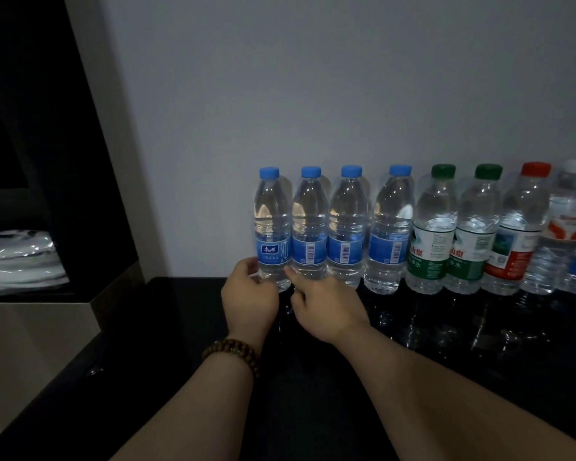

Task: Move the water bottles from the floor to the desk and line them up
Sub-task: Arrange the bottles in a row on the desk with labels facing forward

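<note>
End bottle, blue cap, upright on desk, 9 o'clock end of bottle row. Left grip curled round its base from 7 o'clock; right grip touches at 5, hold unclear

The left forearm and right forearm reach forward to the leftmost bottle. The left hand grips its base from the left; the right hand, fingers curled, touches its lower right with the thumb
</note>
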`<move>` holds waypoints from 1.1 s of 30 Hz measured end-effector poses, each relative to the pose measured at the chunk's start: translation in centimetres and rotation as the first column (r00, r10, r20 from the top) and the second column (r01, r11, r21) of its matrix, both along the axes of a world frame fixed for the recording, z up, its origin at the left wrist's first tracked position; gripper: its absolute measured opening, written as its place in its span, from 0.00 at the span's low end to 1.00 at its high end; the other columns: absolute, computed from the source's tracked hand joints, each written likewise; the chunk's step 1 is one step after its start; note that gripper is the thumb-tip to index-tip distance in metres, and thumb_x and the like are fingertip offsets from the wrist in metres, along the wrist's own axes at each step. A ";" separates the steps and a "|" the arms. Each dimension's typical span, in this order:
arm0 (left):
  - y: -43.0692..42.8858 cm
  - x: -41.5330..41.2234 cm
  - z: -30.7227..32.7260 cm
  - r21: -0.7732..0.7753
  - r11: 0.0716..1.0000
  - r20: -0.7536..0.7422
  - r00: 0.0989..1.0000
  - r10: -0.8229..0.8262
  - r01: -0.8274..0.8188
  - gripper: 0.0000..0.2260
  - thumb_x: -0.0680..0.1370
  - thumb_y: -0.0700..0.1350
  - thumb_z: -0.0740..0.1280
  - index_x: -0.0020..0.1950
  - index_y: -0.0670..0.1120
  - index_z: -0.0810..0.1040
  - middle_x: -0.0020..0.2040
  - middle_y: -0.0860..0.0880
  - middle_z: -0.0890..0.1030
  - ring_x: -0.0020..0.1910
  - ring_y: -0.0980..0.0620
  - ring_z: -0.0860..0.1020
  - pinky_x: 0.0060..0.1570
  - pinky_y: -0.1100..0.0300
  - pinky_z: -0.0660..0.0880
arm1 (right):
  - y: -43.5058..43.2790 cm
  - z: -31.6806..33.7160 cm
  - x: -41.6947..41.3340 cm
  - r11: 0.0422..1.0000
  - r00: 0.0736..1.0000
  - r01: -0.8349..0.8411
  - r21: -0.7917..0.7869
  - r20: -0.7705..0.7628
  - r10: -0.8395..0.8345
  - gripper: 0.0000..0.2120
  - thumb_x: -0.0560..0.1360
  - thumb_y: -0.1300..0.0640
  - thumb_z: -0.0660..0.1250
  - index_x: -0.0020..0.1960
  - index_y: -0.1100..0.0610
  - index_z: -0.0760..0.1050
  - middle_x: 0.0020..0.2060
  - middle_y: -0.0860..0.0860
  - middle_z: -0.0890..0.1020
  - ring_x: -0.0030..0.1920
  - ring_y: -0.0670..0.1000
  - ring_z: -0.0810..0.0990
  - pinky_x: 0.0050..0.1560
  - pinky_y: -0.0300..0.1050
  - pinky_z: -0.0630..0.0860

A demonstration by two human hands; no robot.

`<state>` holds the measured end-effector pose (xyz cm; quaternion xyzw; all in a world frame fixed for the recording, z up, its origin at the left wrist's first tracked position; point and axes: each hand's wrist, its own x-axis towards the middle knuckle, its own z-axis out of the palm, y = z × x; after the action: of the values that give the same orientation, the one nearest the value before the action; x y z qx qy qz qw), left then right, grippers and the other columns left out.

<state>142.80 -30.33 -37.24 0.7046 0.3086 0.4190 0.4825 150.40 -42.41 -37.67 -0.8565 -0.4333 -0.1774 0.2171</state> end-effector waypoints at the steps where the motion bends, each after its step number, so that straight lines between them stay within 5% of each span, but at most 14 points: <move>1: 0.0 0.0 0.1 0.003 1.000 -0.003 1.000 0.001 -0.001 0.17 0.76 0.38 0.71 0.64 0.49 0.79 0.43 0.65 0.76 0.42 0.68 0.75 0.37 0.73 0.68 | 0.0 0.0 0.0 1.000 1.000 -0.002 -0.001 -0.003 0.002 0.27 0.79 0.45 0.55 0.77 0.37 0.62 0.46 0.54 0.84 0.46 0.57 0.82 0.40 0.46 0.70; 8: -0.5 -0.4 0.7 0.047 0.994 -0.034 0.995 0.098 -0.096 0.17 0.75 0.37 0.71 0.63 0.48 0.76 0.59 0.50 0.78 0.47 0.58 0.77 0.36 0.72 0.67 | -0.3 0.1 -0.5 0.996 0.997 0.018 0.084 0.078 -0.025 0.24 0.80 0.50 0.58 0.76 0.42 0.67 0.40 0.54 0.83 0.38 0.56 0.79 0.37 0.45 0.70; 13: -2.0 -0.9 1.2 0.221 0.975 -0.073 0.997 0.028 -0.011 0.11 0.74 0.41 0.72 0.53 0.51 0.75 0.47 0.54 0.78 0.42 0.57 0.78 0.38 0.66 0.72 | -1.7 0.6 -1.4 0.981 0.996 0.086 0.173 -0.034 -0.082 0.17 0.79 0.51 0.60 0.67 0.45 0.76 0.43 0.54 0.84 0.43 0.58 0.82 0.40 0.47 0.77; 16: -3.1 -0.7 1.1 0.295 0.951 -0.154 0.987 -0.049 0.094 0.08 0.76 0.45 0.72 0.50 0.55 0.75 0.36 0.55 0.80 0.34 0.61 0.79 0.32 0.69 0.69 | -3.1 0.5 -1.0 0.978 0.980 0.179 0.107 -0.111 -0.167 0.12 0.79 0.50 0.59 0.58 0.49 0.78 0.44 0.54 0.84 0.44 0.58 0.82 0.41 0.48 0.78; 19: -3.7 -0.5 0.9 0.378 0.905 -0.213 0.969 -0.121 0.196 0.08 0.77 0.47 0.71 0.45 0.58 0.74 0.32 0.56 0.79 0.37 0.68 0.78 0.27 0.72 0.69 | -4.6 0.6 -0.5 0.967 0.959 0.236 0.100 -0.186 -0.215 0.08 0.78 0.51 0.61 0.51 0.51 0.77 0.41 0.51 0.82 0.41 0.55 0.80 0.40 0.48 0.79; 24: -3.2 -0.1 0.2 0.411 0.881 -0.286 0.951 -0.120 0.234 0.08 0.77 0.49 0.73 0.42 0.58 0.75 0.33 0.57 0.79 0.33 0.63 0.78 0.31 0.69 0.72 | -4.9 0.9 -0.1 0.964 0.939 0.220 0.147 -0.300 -0.169 0.09 0.78 0.54 0.61 0.55 0.50 0.77 0.44 0.51 0.82 0.43 0.53 0.81 0.45 0.50 0.81; 29: -2.8 0.2 -0.1 0.438 0.870 -0.261 0.958 -0.116 0.224 0.06 0.77 0.50 0.73 0.52 0.57 0.80 0.37 0.63 0.77 0.36 0.70 0.77 0.32 0.77 0.68 | -4.1 0.9 -0.2 0.975 0.962 0.220 0.000 -0.168 -0.217 0.10 0.80 0.53 0.58 0.53 0.54 0.76 0.48 0.55 0.82 0.47 0.58 0.81 0.42 0.48 0.74; 33: -2.8 0.3 -0.3 0.458 0.862 -0.262 0.959 -0.104 0.218 0.14 0.78 0.48 0.72 0.64 0.50 0.81 0.41 0.64 0.79 0.36 0.72 0.75 0.30 0.79 0.68 | -4.2 1.1 -0.4 0.979 0.968 0.205 -0.009 -0.148 -0.204 0.11 0.81 0.53 0.57 0.55 0.54 0.76 0.50 0.55 0.82 0.48 0.59 0.81 0.42 0.47 0.72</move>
<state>143.07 -33.08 -37.54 0.8692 0.1876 0.3566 0.2865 150.01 -46.58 -36.58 -0.9067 -0.3249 -0.1362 0.2319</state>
